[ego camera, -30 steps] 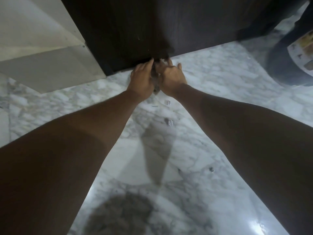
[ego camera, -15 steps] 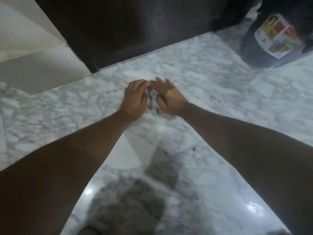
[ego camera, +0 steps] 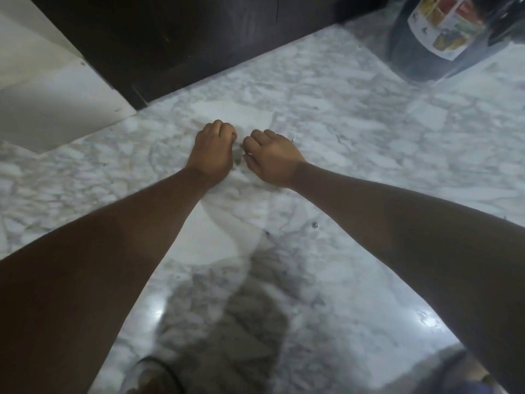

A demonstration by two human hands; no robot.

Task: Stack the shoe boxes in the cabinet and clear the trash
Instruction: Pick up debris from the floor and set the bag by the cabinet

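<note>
1. Both hands are down on the marble floor (ego camera: 355, 143), side by side and almost touching, a little way out from the foot of the dark wood cabinet (ego camera: 184, 38).
2. Left hand (ego camera: 213, 150) is closed up like a fist, knuckles up and fingers tucked under.
3. Right hand (ego camera: 274, 159) is closed too, with the fingers curled in toward the left one. I can't see anything poking out of either hand, so I honestly can't tell if there's something inside.
4. Trash-wise, all I can spot is tiny stuff. There's one small scrap (ego camera: 314, 224) on the floor under the right forearm and another speck (ego camera: 294, 139) just beside the right hand's knuckles. It's too small to say what it is.
5. A white panel (ego camera: 56, 103) leans in from the left, touching the cabinet's corner.
6. A black bag (ego camera: 420, 61) with a colourful printed label sits on the floor at top right, well apart from the hands.
</note>
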